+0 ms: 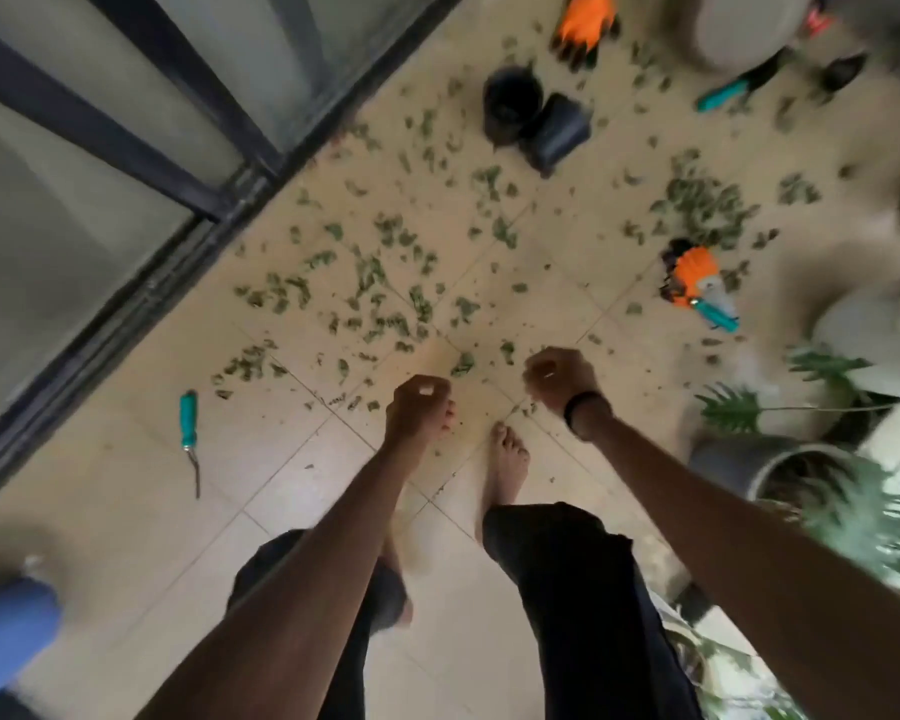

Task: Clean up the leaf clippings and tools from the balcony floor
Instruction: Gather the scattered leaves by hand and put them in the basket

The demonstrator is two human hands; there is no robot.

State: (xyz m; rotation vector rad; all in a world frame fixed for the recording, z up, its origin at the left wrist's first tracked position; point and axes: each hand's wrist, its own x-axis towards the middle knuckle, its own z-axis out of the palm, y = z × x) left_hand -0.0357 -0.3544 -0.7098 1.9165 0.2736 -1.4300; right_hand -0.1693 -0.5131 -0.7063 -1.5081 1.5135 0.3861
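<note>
A: Hands?
B: Left hand (419, 407) & right hand (559, 376) both curled into fists over the floor (126, 511), nothing visibly held.
A: Clippings?
B: Leaf clippings (380, 283) scattered across the floor's middle, thicker pile (707, 205) toward the right edge.
A: Tools?
B: Teal-handled tool (189, 433) near the left edge by the door frame; orange gloves (588, 23) at the far edge.

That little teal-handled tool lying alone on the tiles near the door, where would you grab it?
By the teal-handled metal hand tool's thick teal grip, reaching down from above. It lies flat, the thin metal tip points toward the person, and bare tile surrounds the handle.
</note>
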